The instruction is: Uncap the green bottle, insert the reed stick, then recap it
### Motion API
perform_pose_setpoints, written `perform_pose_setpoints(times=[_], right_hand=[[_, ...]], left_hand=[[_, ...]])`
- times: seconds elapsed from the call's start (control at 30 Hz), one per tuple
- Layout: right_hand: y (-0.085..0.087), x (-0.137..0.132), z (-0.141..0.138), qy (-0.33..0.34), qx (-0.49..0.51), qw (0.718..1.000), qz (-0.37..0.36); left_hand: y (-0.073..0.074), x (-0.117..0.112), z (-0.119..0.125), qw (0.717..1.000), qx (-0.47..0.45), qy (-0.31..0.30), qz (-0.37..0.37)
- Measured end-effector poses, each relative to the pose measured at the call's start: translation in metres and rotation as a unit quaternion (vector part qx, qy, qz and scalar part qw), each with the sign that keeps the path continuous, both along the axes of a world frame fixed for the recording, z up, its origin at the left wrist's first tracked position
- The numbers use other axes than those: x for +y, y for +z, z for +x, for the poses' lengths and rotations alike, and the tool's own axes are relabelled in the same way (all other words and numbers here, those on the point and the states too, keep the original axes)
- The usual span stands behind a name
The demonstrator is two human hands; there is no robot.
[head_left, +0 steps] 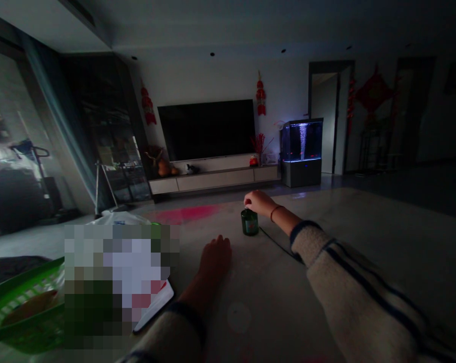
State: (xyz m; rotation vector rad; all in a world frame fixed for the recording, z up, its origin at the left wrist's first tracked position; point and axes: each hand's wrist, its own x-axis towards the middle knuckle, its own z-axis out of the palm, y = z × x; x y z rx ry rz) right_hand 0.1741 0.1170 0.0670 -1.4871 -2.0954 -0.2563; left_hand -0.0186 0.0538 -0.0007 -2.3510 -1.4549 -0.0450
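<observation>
My right hand (pixel 256 201) is closed in a pinch at the top of a small dark green glass bottle (pixel 249 227), which stands upright on the table (pixel 266 297). The fingers hide the bottle's neck and whatever closes it. A reddish mark shows on its front. A thin dark stick or cord (pixel 279 243) runs from beside the bottle toward my right sleeve. To the left and closer to me, my left hand (pixel 216 254) rests on the tabletop with its fingers curled under, apart from the bottle. Nothing shows in it.
At the left stand a green plastic basket (pixel 27 322) and a clear plastic bag (pixel 118 218). A blurred-out patch covers things beside them, with a white-edged flat object (pixel 156 305) sticking out. Beyond the table are a television (pixel 207 130), a low cabinet (pixel 213 177) and a lit aquarium (pixel 302 143).
</observation>
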Motion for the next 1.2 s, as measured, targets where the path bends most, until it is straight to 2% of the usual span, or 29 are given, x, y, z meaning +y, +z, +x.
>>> perform_pose_setpoints(times=[0.27,0.6,0.97,1.2], right_hand=[[0.004,0.005,-0.001,-0.003,-0.002,1.0,-0.014],[0.004,-0.001,-0.008,-0.01,-0.047,0.999,-0.002],[0.002,0.004,-0.005,0.018,0.002,1.0,-0.017],[0.005,0.006,0.004,0.0,0.012,1.0,-0.028]], left_hand=[[0.002,-0.003,0.002,1.0,-0.003,0.01,-0.005],[-0.001,-0.002,0.001,1.0,-0.01,0.007,0.001],[-0.001,-0.001,0.001,1.0,-0.015,0.01,-0.003],[-0.001,-0.002,0.001,1.0,-0.016,0.007,0.002]])
